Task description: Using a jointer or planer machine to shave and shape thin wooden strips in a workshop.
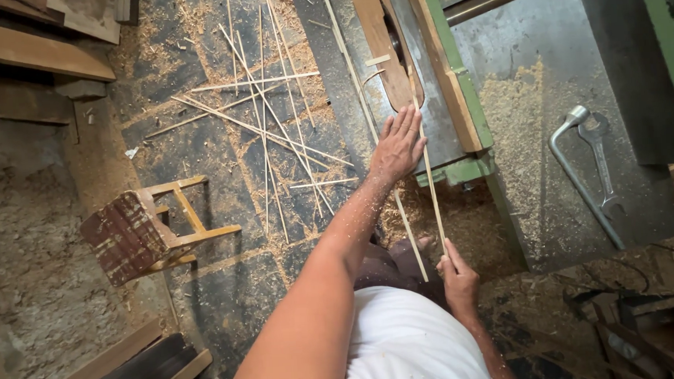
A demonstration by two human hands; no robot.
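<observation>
My left hand (398, 144) lies flat, fingers together, on the grey top of a table saw (437, 123), pressing beside a long thin wooden strip (428, 162). My right hand (458, 277) pinches the near end of that strip down by my waist. The strip runs from my right hand up along the wooden fence (442, 61) towards the blade slot (392, 37). A second thin strip (410, 236) hangs off the table edge next to it.
Many thin offcut strips (272, 127) litter the sawdust-covered floor on the left. A small wooden stool (143, 230) stands left of me. Planks (30, 48) lie at top left. A bent metal wrench (586, 169) rests on the saw table to the right.
</observation>
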